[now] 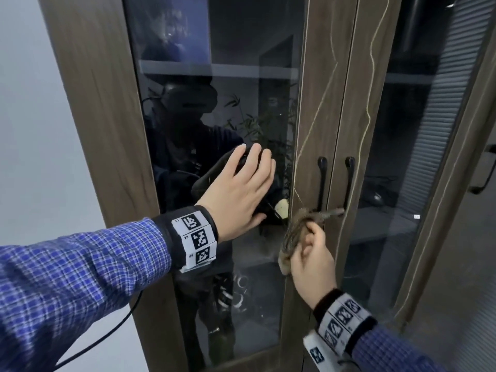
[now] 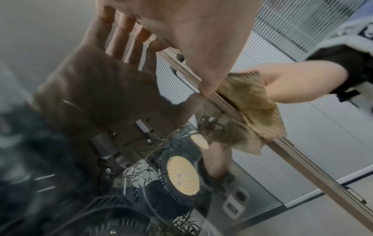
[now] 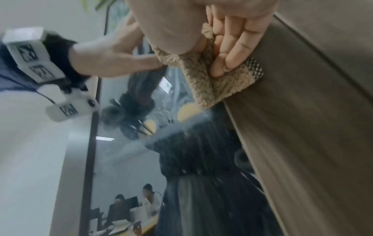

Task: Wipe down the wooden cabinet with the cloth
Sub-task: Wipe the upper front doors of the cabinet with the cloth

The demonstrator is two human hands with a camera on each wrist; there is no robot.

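A tall wooden cabinet (image 1: 107, 116) with glass doors fills the head view. My left hand (image 1: 241, 189) lies flat on the left door's glass pane (image 1: 214, 49), fingers straight and spread. My right hand (image 1: 312, 253) grips a beige fuzzy cloth (image 1: 295, 232) and holds it against the wooden stile (image 1: 319, 103) of the left door, just below the black handle (image 1: 322, 181). In the right wrist view the fingers (image 3: 232, 47) press the cloth (image 3: 203, 83) on the wood (image 3: 302, 127). The left wrist view shows the cloth (image 2: 254, 108) on the frame beside my thumb.
A second black handle (image 1: 349, 181) sits on the right door, and a third handle (image 1: 483, 178) on a further door at the right edge. A grey wall (image 1: 32, 130) lies left of the cabinet. A black cable (image 1: 107, 336) hangs below my left sleeve.
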